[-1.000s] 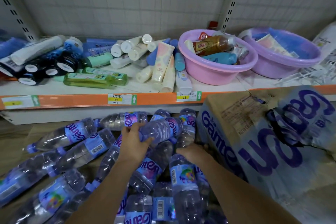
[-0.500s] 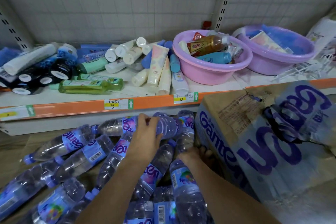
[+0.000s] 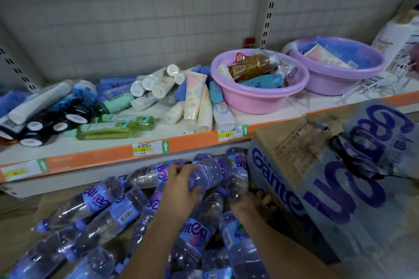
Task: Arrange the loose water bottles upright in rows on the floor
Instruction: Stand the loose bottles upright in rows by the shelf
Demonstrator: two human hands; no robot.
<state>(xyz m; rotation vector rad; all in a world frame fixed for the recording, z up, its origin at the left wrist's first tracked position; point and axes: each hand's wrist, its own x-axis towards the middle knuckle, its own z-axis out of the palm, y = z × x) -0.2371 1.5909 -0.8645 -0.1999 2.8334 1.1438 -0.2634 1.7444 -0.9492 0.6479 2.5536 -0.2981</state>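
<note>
Several clear water bottles (image 3: pixel 106 208) with blue labels lie in a loose heap on the floor below the shelf. My left hand (image 3: pixel 179 188) is shut around one bottle (image 3: pixel 208 174), held sideways just above the heap near the shelf base. My right hand (image 3: pixel 251 205) reaches down between the heap and the carton, its fingers curled around the lower part of another bottle (image 3: pixel 237 182) that stands steeply against the carton. The fingertips are partly hidden there.
A big cardboard water carton (image 3: pixel 317 188) with torn plastic wrap stands close on the right. Above runs a shelf with an orange edge (image 3: pixel 90 158), holding tubes, green bottles (image 3: pixel 113 127) and two purple basins (image 3: pixel 258 99) (image 3: pixel 340 70). Brown floor (image 3: pixel 20 210) shows at the left.
My left hand has carried its bottle up and to the right, toward the shelf base. My right hand has slid forward along the carton onto a bottle there.
</note>
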